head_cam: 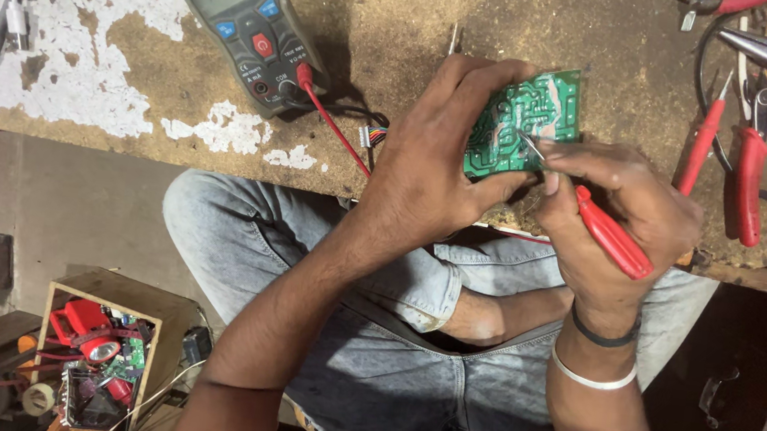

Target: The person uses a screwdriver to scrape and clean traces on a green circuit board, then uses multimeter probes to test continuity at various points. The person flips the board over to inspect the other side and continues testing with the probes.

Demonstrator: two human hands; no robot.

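My left hand (427, 168) pinches the board (521, 121) at its edge over the bench (218, 144); my right hand (620, 209) grips the probe (595, 220), tip on the solder side. I think a slip could bridge joints or stab my left fingers.

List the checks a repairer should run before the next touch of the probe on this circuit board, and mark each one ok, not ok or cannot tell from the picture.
1. Board held firmly: ok. The left hand grips the green circuit board by its edge.
2. Probe under control: ok. The right hand pinches the red probe near its metal tip.
3. Tip on the right solder point: cannot tell, too small to see.
4. Meter switched on: ok. The multimeter has a lit display.
5. Red lead plugged in: ok. The red wire enters the meter's socket.
6. Second probe placed: cannot tell, none is visible.
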